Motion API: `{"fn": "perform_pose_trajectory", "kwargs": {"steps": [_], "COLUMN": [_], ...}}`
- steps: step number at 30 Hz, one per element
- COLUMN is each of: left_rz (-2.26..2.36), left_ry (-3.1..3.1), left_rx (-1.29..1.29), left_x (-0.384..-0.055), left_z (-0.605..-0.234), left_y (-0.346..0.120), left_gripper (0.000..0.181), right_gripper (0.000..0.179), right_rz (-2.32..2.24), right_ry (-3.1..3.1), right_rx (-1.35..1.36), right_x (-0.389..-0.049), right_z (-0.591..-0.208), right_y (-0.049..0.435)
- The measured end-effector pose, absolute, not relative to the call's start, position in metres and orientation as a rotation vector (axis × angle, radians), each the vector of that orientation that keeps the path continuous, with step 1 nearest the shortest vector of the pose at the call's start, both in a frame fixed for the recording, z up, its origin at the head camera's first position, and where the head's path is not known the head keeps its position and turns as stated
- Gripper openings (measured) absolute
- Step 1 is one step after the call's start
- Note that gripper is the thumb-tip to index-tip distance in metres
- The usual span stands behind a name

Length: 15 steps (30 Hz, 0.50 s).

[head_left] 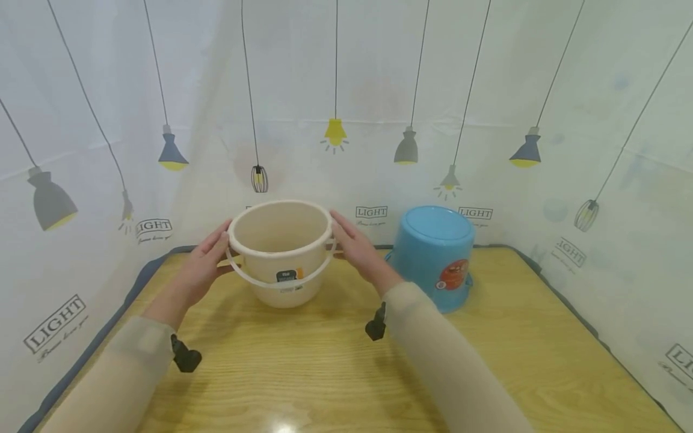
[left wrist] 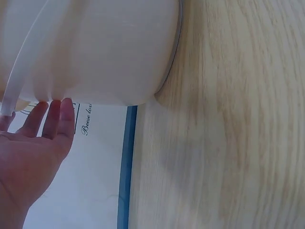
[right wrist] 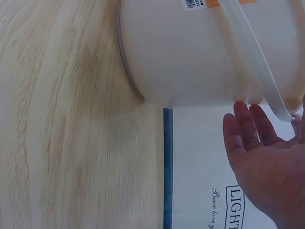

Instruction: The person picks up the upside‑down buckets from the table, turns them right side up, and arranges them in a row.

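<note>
An off-white plastic bucket point(head_left: 287, 270) stands upright on the wooden table, its mouth facing up. Its white bail handle point(head_left: 281, 284) hangs down across the front, over a dark and orange label. My left hand point(head_left: 203, 270) touches the bucket's left side just under the rim; in the left wrist view its fairly straight fingers point(left wrist: 50, 117) meet the wall with their tips. On the opposite side my right hand point(head_left: 360, 249) does likewise, fingertips point(right wrist: 240, 107) against the wall near the handle's end. The thumbs are partly hidden by the rim and handle.
To the right, a blue bucket point(head_left: 433, 258) stands upside down on the table point(head_left: 303, 373), a red sticker on its side. White sheeting point(head_left: 368, 78) printed with hanging lamps rises behind and at both sides. A dark blue band runs along the table's edge.
</note>
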State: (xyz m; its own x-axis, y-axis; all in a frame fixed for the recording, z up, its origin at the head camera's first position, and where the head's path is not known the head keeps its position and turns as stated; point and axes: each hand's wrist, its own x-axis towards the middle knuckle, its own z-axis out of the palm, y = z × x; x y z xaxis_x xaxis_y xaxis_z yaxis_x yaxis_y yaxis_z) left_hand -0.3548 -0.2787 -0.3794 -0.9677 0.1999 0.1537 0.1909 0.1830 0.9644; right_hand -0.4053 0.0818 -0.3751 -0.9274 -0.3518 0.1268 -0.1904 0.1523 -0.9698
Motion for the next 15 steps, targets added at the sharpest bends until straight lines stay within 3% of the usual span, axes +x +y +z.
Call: {"fn": "perform_pose_trajectory", "kwargs": {"steps": [15], "left_rz": [1.942], "left_ry": [2.456], "left_rx": [0.348], "left_x": [-0.347], "left_z": [-0.3747], "left_y": [-0.2775], "left_gripper": [0.073], "right_gripper": [0.06], "right_rz": [-1.921], "right_ry": [2.292], "right_rx": [-0.495], "right_x": [-0.4084], "right_z": [-0.3732], "right_y": [0.0776]}}
